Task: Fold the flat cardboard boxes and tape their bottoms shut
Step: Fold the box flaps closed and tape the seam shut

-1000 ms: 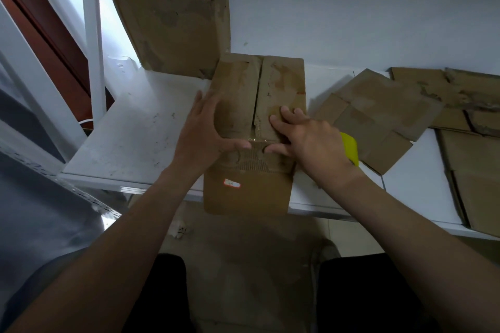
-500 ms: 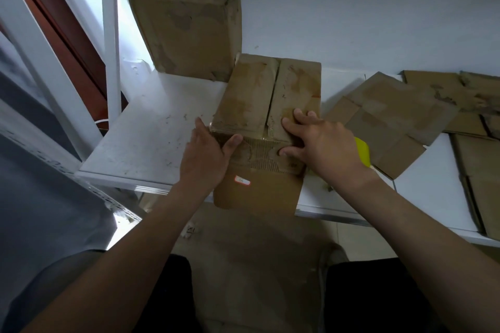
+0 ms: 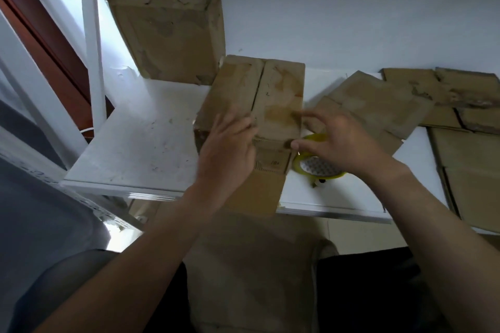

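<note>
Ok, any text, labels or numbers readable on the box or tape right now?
Nothing reads clearly.
box: faint dark marks on its near side, too blurred to read.
tape roll: no text visible.

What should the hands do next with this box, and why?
Probably the right hand should grip the yellow tape roll just under it, while the left hand presses the box flaps flat. The flaps are folded shut, but the seam between them looks open, with no tape I can make out.
</note>
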`<state>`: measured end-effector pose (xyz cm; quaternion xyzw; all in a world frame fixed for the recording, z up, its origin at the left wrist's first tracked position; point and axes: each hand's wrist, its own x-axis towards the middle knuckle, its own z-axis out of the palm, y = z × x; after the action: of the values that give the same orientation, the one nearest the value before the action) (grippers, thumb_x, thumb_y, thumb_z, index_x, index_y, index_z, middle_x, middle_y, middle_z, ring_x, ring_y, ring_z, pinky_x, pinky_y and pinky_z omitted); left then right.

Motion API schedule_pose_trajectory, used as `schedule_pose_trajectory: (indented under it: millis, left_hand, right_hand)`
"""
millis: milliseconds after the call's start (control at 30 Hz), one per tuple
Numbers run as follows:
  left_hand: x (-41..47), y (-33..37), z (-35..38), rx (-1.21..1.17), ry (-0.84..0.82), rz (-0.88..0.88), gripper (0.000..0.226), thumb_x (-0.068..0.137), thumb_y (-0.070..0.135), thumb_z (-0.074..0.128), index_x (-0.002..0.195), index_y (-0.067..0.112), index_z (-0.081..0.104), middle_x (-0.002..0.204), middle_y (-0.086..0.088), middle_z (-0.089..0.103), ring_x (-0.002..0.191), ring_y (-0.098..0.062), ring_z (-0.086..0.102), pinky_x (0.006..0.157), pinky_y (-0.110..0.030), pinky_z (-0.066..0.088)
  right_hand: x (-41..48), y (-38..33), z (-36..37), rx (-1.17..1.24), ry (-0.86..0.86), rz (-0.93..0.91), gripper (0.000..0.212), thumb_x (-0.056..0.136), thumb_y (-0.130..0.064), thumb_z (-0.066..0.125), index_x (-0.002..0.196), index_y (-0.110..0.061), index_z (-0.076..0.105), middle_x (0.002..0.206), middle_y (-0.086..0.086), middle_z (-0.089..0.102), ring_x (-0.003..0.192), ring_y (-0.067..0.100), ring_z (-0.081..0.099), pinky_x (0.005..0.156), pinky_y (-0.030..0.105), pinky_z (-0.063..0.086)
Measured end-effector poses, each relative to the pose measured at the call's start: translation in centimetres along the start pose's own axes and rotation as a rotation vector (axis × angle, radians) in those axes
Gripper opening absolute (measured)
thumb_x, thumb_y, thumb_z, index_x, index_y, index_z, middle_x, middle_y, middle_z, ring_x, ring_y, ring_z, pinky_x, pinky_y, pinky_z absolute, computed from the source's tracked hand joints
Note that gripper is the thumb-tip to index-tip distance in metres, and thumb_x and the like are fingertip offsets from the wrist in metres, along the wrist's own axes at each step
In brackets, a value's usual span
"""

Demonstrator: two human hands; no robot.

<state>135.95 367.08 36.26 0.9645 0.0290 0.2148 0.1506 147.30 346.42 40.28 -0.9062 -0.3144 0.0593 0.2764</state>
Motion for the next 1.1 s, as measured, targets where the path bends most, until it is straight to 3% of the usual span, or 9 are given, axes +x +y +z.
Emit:
schedule_pose_trajectory:
  millis: [100, 167, 233, 333, 467, 633, 833, 1000, 1100]
  left_hand:
    - [0.8, 2.8, 1.3, -0.096, -0.072, 0.090, 0.038, 0.100, 0.019, 0.048, 0.136, 0.020, 0.063, 0.147, 0.003, 0.056, 0.148, -0.021, 0.034, 0.126, -0.044, 0.016]
    - [1.5, 4.4, 2.3, -0.127, -0.071, 0.053, 0.036, 0.103, 0.025, 0.049, 0.135, 0.023, 0.064, 0.147, 0.006, 0.055, 0.149, -0.019, 0.033, 0.126, -0.048, 0.012]
    - [2.3, 5.6, 3.2, -0.103, -0.056, -0.037, 0.037, 0.104, 0.039, 0.045, 0.135, 0.029, 0.062, 0.149, 0.012, 0.053, 0.151, -0.016, 0.027, 0.125, -0.053, 0.002]
    - [3.2, 6.1, 4.3, -0.061, -0.035, -0.136, 0.041, 0.103, 0.052, 0.041, 0.136, 0.037, 0.059, 0.150, 0.020, 0.048, 0.153, -0.013, 0.021, 0.123, -0.056, -0.007]
    - [3.0, 5.7, 5.1, -0.062, 0.004, -0.133, 0.042, 0.101, 0.056, 0.043, 0.135, 0.038, 0.060, 0.149, 0.022, 0.049, 0.152, -0.011, 0.023, 0.124, -0.054, -0.004]
    - [2.8, 5.4, 5.4, -0.053, 0.049, -0.109, 0.045, 0.096, 0.057, 0.046, 0.132, 0.037, 0.062, 0.145, 0.021, 0.053, 0.150, -0.011, 0.029, 0.124, -0.052, -0.001]
    - [3.5, 5.5, 6.1, -0.009, 0.099, -0.170, 0.045, 0.086, 0.063, 0.061, 0.124, 0.039, 0.064, 0.136, 0.022, 0.058, 0.145, -0.011, 0.037, 0.124, -0.055, -0.002]
    - [2.8, 4.3, 5.7, -0.010, 0.099, -0.067, 0.040, 0.090, 0.046, 0.064, 0.127, 0.031, 0.065, 0.138, 0.016, 0.060, 0.146, -0.015, 0.036, 0.122, -0.060, 0.004]
    - [2.0, 2.2, 4.6, -0.060, 0.121, 0.010, 0.037, 0.089, 0.038, 0.071, 0.124, 0.027, 0.069, 0.135, 0.013, 0.064, 0.143, -0.014, 0.043, 0.122, -0.059, 0.012]
  right_hand:
    - [-0.9, 2.2, -1.4, 0.108, 0.006, 0.141, 0.026, 0.085, -0.054, 0.070, 0.087, -0.029, 0.064, 0.083, -0.022, 0.064, 0.079, -0.005, 0.059, 0.063, 0.013, 0.039]
    - [-1.6, 3.6, -1.6, 0.134, -0.102, 0.176, 0.031, 0.091, -0.052, 0.065, 0.073, -0.027, 0.060, 0.061, -0.018, 0.061, 0.062, -0.005, 0.060, 0.050, 0.011, 0.037]
    - [-2.0, 4.4, -1.5, 0.172, -0.159, 0.184, 0.040, 0.093, -0.053, 0.063, 0.067, -0.022, 0.060, 0.054, -0.013, 0.057, 0.053, 0.000, 0.055, 0.051, 0.013, 0.036]
    - [-1.8, 4.7, -1.4, 0.318, -0.156, 0.197, 0.040, 0.093, -0.048, 0.066, 0.058, -0.027, 0.065, 0.051, -0.012, 0.051, 0.051, 0.001, 0.048, 0.053, 0.017, 0.035]
    - [-1.4, 4.8, -1.1, 0.566, -0.118, 0.205, 0.033, 0.092, -0.041, 0.070, 0.061, -0.029, 0.071, 0.062, -0.009, 0.063, 0.060, 0.005, 0.058, 0.061, 0.023, 0.043]
    - [-0.5, 5.5, -0.7, 0.314, -0.105, 0.220, 0.041, 0.088, -0.046, 0.073, 0.057, -0.020, 0.065, 0.049, -0.011, 0.058, 0.046, 0.000, 0.054, 0.045, 0.011, 0.036]
    - [0.0, 5.3, -0.6, 0.182, -0.050, 0.173, 0.044, 0.083, -0.054, 0.073, 0.067, -0.013, 0.068, 0.058, 0.001, 0.058, 0.048, 0.004, 0.051, 0.052, 0.025, 0.039]
    - [0.1, 3.8, -1.1, 0.176, -0.044, 0.164, 0.043, 0.078, -0.057, 0.075, 0.069, -0.016, 0.072, 0.062, -0.001, 0.066, 0.054, 0.006, 0.060, 0.048, 0.018, 0.042]
    - [0.0, 2.4, -0.7, 0.261, -0.091, 0.180, 0.029, 0.079, -0.055, 0.077, 0.083, -0.026, 0.075, 0.075, -0.007, 0.069, 0.069, 0.004, 0.066, 0.059, 0.020, 0.050]
